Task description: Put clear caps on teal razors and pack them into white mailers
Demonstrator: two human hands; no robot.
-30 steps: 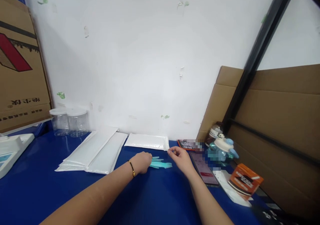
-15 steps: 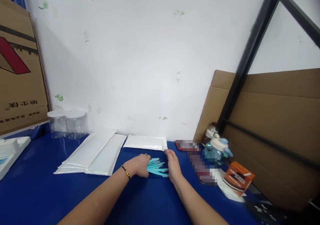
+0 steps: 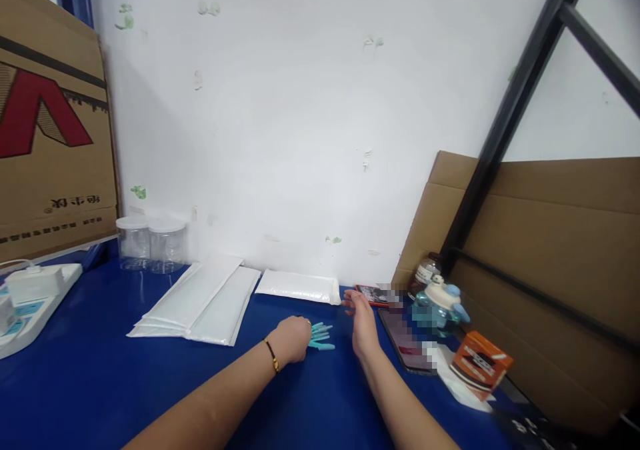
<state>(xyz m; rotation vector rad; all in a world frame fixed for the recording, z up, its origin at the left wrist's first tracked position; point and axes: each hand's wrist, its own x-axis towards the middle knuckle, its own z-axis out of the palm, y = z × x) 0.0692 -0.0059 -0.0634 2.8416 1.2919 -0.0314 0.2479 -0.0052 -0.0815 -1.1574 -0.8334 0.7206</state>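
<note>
My left hand (image 3: 294, 339) is closed around a bundle of slim turquoise plastic sticks (image 3: 321, 338) just above or on the blue table, in the middle of the head view. Their ends fan out to the right of my fist, and the rest of each is hidden in the palm; I cannot make out their exact kind. A short gap away on the right, my right hand (image 3: 362, 323) is open, with fingers extended and nothing in it. Behind both hands, a white padded mailer (image 3: 297, 286) lies near the wall.
Stacked white padded mailers (image 3: 215, 310) lie left on the blue table (image 3: 90, 390). Two clear lidded jars (image 3: 167, 249) and a white power strip (image 3: 50, 303) are farther left. On the right are a phone (image 3: 400, 337), a teal bottle (image 3: 437, 307) and an orange box (image 3: 481, 365).
My left hand has closed more fully around the turquoise sticks, so less of them shows. My right hand has come away from their ends. The camera view has shifted left.
</note>
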